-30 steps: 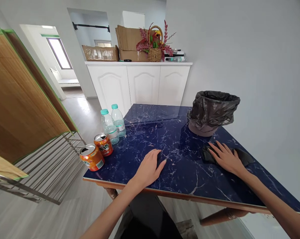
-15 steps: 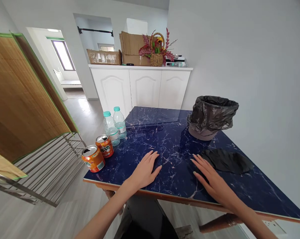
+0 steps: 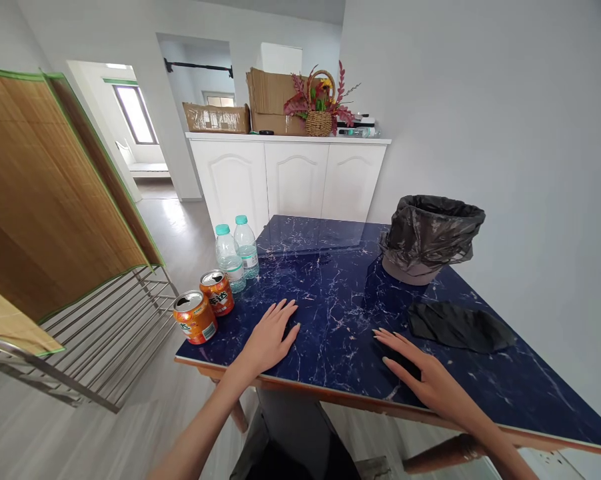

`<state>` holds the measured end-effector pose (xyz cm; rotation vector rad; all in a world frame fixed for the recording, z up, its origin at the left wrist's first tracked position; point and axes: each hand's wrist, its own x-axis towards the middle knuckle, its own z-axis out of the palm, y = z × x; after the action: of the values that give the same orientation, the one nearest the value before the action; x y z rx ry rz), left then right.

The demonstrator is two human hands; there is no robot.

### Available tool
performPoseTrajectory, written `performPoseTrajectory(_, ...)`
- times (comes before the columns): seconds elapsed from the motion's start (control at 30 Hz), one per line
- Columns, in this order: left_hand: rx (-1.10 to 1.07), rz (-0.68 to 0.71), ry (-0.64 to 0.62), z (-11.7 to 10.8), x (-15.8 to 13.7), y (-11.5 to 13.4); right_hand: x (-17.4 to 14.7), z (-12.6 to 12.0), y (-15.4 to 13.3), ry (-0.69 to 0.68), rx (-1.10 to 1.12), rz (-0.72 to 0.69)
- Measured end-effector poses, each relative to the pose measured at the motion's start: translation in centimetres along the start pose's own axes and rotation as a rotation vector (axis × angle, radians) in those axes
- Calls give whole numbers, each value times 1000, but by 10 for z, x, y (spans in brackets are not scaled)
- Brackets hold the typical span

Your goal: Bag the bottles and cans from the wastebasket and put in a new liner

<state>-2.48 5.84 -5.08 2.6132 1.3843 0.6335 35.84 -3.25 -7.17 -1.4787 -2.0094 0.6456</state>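
Observation:
My left hand [image 3: 269, 339] is open over the near part of the dark blue marbled table [image 3: 325, 287], fingers stretched forward and nothing in them. To its left stand two orange soda cans, the nearer can [image 3: 195, 317] and the farther can [image 3: 217, 293]. Behind them are two clear bottles with teal caps, a front bottle [image 3: 230, 260] and a back bottle [image 3: 246, 248]. My right hand [image 3: 420, 373] is also open and holds nothing. A folded black plastic bag [image 3: 460, 325] lies just beyond it, apart from the fingers.
A small bin [image 3: 410, 270] lined with a black bag stands at the table's far right, near the wall. Beyond the table is a white cabinet [image 3: 295, 177] bearing cardboard boxes [image 3: 268, 100] and a flower basket [image 3: 319, 123]. A metal rack [image 3: 100, 340] stands at left.
My left hand has shifted left, closer to the cans. My right hand has drawn slightly back, away from the folded black bag. The view has turned a little to the left.

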Motion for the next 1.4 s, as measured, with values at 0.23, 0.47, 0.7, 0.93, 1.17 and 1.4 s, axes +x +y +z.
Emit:
performPoseTrajectory(0.23, 21, 14, 49, 4, -3, 1, 2, -3, 1, 17, 52, -9)
performPoseTrajectory(0.47, 45, 13, 45, 8, -4, 2, 2, -5, 1, 37, 82, -37)
performPoseTrajectory(0.7, 85, 29, 37, 9, -2, -3, 2, -9, -8, 43, 98, -20)
performPoseTrajectory(0.93, 81, 48, 25, 7, -1, -7, 32, -75, -18, 362, 76, -52)
performPoseTrajectory(1.17, 61, 58, 57, 8, -2, -9, 116, -194, -13, 753, -395, -96)
performPoseTrajectory(1.4, 68, 44, 52, 6, -3, -8, 186, -246, 17, 579, -586, 16)
